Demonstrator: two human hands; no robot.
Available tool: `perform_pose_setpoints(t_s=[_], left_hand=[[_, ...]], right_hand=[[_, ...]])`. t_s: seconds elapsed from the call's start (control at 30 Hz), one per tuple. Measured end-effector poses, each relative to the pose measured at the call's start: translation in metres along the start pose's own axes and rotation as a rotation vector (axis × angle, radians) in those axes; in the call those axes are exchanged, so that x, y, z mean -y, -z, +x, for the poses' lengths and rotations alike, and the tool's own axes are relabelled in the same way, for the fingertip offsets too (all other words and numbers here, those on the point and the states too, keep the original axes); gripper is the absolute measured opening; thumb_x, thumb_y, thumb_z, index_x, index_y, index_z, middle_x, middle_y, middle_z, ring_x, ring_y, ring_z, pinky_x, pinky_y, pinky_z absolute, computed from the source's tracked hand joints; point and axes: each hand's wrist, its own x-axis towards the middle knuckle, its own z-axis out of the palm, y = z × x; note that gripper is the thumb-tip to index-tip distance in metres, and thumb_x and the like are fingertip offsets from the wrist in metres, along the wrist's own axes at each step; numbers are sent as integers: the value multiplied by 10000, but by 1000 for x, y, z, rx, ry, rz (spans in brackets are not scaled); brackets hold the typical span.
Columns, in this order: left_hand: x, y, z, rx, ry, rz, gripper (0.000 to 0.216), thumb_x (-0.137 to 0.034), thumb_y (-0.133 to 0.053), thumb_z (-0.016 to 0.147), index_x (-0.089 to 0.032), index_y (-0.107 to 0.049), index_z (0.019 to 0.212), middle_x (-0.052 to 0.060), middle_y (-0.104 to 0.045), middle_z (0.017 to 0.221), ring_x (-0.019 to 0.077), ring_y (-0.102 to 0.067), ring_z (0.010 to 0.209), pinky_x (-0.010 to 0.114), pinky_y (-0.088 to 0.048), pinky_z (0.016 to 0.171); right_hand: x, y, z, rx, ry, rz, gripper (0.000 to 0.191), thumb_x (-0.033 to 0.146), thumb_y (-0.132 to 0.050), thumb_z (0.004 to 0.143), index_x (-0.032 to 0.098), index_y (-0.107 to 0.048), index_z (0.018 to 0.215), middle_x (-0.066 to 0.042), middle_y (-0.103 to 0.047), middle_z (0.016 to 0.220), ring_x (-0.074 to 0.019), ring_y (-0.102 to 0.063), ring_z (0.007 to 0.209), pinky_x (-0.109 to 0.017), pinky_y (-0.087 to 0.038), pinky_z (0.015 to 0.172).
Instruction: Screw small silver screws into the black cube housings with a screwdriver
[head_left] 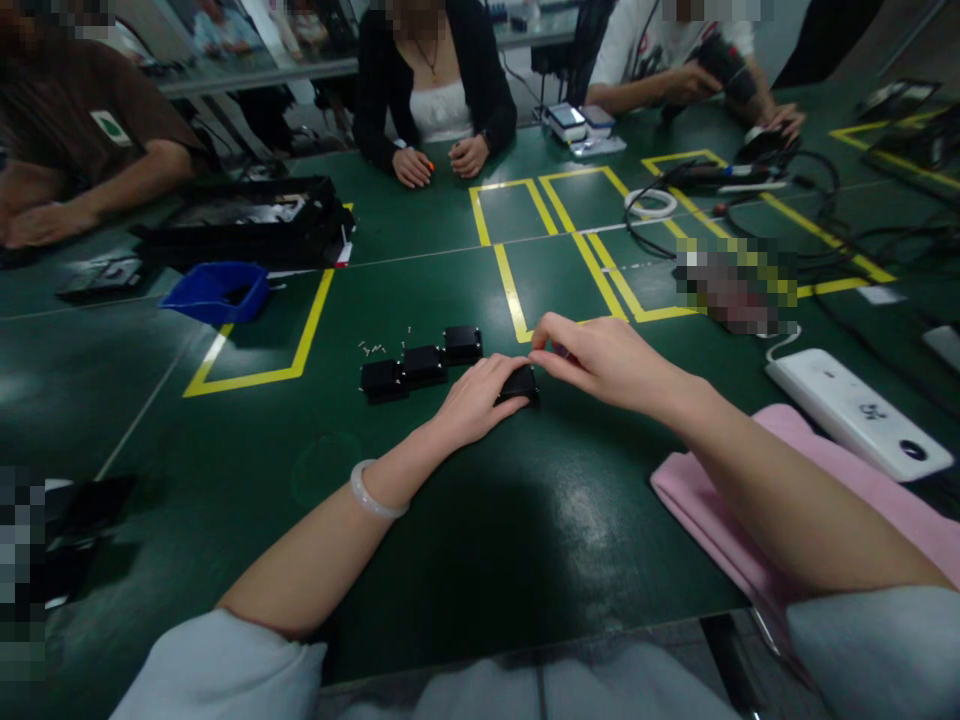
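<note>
My left hand (480, 398) lies over a small black block (520, 384) on the green table (465, 520), its fingers curled round the block's near side. My right hand (600, 360) hovers just above and right of that block with thumb and forefinger pinched together; whatever is in the pinch is too small to make out. Three more black blocks (421, 365) sit in a row to the left. Several tiny screws (375, 347) are scattered behind them.
A blue bin (214, 292) and a black tray (247, 220) stand at the left back. A white power strip (855, 412) and a pink cloth (840, 500) lie at the right. Cables and tools clutter the far right. Other people sit round the table's far side.
</note>
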Motion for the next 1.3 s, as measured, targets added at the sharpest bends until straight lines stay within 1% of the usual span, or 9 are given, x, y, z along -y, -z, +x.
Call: perform_pose_setpoints(t_s=[0.23,0.33,0.47,0.6,0.7,0.83,0.93,1.13,1.3], left_hand=[[0,1,0,1,-4,2,462,-369,-587,947,-199,-484,1363,116,-600,1214,293,-574,1113,448,-489,950],[0,0,0,-2,-6,2,452,-371,-586,947,-197,-489,1353,118,-600,1211,294,-574,1112,449,-489,949],[2,-1,-1,-11,-12,2,461,-375,-587,945,-194,-487,1357,119,-600,1202,295,-576,1098,450,-489,946],[2,-1,-1,-10,-12,1,462,-380,-582,946,-217,-482,1366,111,-597,1214,292,-576,1108,448,-488,946],[2,0,-1,-7,-11,-3,467,-378,-582,946,-210,-480,1370,114,-597,1214,292,-575,1105,449,-489,942],[1,0,-1,-7,-12,1,473,-368,-585,947,-188,-479,1371,122,-596,1219,296,-571,1108,451,-487,941],[2,-1,-1,-6,-10,3,468,-371,-594,942,-201,-481,1363,114,-595,1221,291,-572,1108,447,-486,948],[2,-1,-1,-4,-9,-7,455,-361,-582,946,-211,-477,1362,111,-595,1228,287,-573,1113,448,-485,957],[0,0,-1,-8,-4,-11,449,-366,-586,945,-201,-489,1351,119,-597,1230,294,-572,1109,453,-486,954]], right_hand=[[-1,0,0,-11,-5,29,182,262,-437,974,184,-545,1098,-18,-651,740,-180,-584,636,-254,-291,594],[-1,0,0,-10,4,41,167,289,-452,983,190,-544,1080,-17,-653,739,-181,-590,646,-253,-290,593],[-1,0,0,-1,7,26,191,354,-456,1004,191,-551,1034,-23,-654,734,-191,-604,657,-254,-298,597],[0,-1,0,-8,-11,29,179,289,-424,1004,188,-534,1104,-38,-690,795,-189,-620,675,-256,-319,614],[0,-1,0,-12,-29,23,200,263,-423,991,183,-521,1145,-40,-697,797,-195,-627,682,-258,-326,618],[0,-1,0,-9,-10,17,190,305,-438,996,181,-534,1103,-44,-690,791,-204,-634,697,-260,-323,614],[0,0,0,4,-2,4,198,338,-438,1005,184,-544,1071,-36,-674,758,-200,-624,676,-258,-319,611],[0,-2,0,-20,-24,10,182,261,-426,983,188,-530,1113,-37,-683,787,-190,-615,665,-256,-317,607],[0,-1,0,-17,-9,20,175,308,-439,995,188,-539,1075,-29,-667,756,-192,-608,656,-258,-311,605]])
